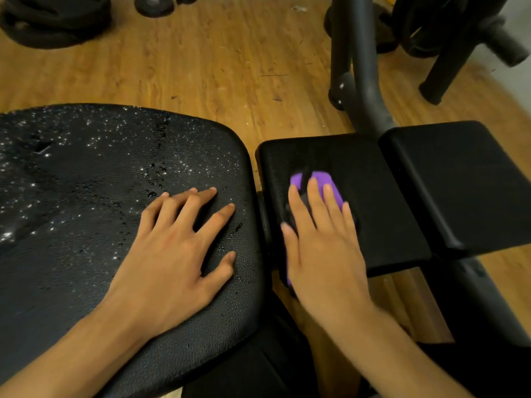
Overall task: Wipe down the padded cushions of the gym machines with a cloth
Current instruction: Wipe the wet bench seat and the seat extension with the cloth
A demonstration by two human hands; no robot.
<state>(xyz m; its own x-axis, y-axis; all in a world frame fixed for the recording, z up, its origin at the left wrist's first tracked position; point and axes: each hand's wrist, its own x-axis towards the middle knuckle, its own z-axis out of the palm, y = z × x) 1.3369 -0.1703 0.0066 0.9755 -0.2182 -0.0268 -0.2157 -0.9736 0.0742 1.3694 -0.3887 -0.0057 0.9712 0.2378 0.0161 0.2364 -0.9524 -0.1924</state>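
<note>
Clutter beyond the cushions? (A)

Wooden floor (215, 67) all round. A stack of black weight plates (54, 21) lay far left, number not countable; one small plate (154, 5) lay apart from it. A grey frame upright (365, 67) rose just behind the two smaller pads, and a dark angled leg (448, 53) stood right of it. (B)

Anything blocking the view of the work? (A)

The right hand (321, 245) covered most of the purple cloth (324, 182); only the edges past the fingertips and beside the palm showed. The picture was blurred there. (B)

Counts? (A)

Three black pads: one large seat cushion (86, 196), speckled with water droplets, and two smaller ones side by side, the near pad (373, 182) and the far pad (465, 179). One cloth. Two hands. (B)

Hands and fingers? (A)

The left hand (172, 248) lay on the right part of the seat cushion, fingers spread and relaxed, grasping nothing. The right hand pressed the cloth flat onto the near pad, at its left side, fingers straight and not curled round it. (B)
</note>
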